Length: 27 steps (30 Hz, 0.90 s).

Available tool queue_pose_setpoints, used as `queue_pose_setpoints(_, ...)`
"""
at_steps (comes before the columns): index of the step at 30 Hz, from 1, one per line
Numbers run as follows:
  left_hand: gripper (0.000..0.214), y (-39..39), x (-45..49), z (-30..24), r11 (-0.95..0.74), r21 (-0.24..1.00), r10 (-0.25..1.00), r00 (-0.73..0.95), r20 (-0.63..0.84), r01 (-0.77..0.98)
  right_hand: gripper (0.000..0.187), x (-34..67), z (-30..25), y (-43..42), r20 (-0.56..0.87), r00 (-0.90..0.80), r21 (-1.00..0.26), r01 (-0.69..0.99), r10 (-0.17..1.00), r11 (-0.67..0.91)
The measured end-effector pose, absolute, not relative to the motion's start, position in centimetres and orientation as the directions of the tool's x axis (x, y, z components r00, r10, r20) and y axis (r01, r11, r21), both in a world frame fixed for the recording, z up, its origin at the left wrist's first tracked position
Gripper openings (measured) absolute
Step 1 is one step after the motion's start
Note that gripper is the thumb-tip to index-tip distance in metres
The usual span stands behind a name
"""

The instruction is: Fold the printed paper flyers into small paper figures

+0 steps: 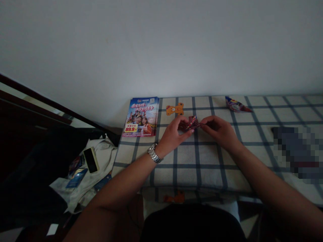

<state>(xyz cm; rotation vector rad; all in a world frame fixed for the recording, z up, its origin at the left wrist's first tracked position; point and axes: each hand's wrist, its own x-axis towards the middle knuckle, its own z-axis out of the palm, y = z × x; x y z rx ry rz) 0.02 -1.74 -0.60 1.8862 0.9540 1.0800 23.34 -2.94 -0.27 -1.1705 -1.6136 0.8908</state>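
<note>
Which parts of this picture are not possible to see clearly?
Head view:
- Small folded paper: partly covered by the left hand and right hand; its shape is unclear.
- Flyer: lower print too small to read.
- Pixelated patch: hides whatever lies at the right.

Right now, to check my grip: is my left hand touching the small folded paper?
Touching. The head view shows the left hand pinching the folded paper at its left edge, no gap; the right hand pinches its other end.
</note>
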Motion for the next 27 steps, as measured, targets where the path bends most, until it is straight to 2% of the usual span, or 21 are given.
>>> queue_pose_setpoints(3, 0.022, -1.6, 0.0, -0.7, -0.493, 0.833, 0.844, 0.372, 0.386, 0.253, 0.020, 23.4, -0.4, -2.9, 0.267, -0.141, -0.917, 0.268, 0.953, 0.296)
queue_pose_setpoints(8, 0.024, -1.5, -0.2, -0.4, -0.574, 0.772, 0.795, 0.411, 0.445, 0.273, 0.017, 23.5, -0.6, -2.8, 0.294, -0.145, -0.917, 0.237, 0.945, 0.322)
queue_pose_setpoints(14, 0.046, -2.1, -0.5, 0.7, -0.605, 0.761, 0.754, 0.477, 0.452, 0.235, 0.015, 23.5, -0.6, -2.7, 0.278, -0.140, -0.936, 0.184, 0.950, 0.301)
queue_pose_setpoints(19, 0.022, -1.9, -0.6, 0.5, -0.534, 0.802, 0.833, 0.330, 0.445, 0.268, 0.011, 23.7, -0.7, -2.7, 0.217, -0.200, -0.941, 0.218, 0.956, 0.259)
queue_pose_setpoints(21, 0.020, -1.7, -0.8, 0.2, -0.542, 0.781, 0.835, 0.310, 0.455, 0.311, 0.011, 23.8, -0.8, -2.6, 0.206, -0.224, -0.941, 0.221, 0.953, 0.256)
queue_pose_setpoints(27, 0.042, -1.5, -0.9, -0.1, -0.611, 0.714, 0.762, 0.497, 0.416, 0.341, 0.012, 24.0, -1.1, -2.6, 0.185, -0.264, -0.919, 0.294, 0.946, 0.262)
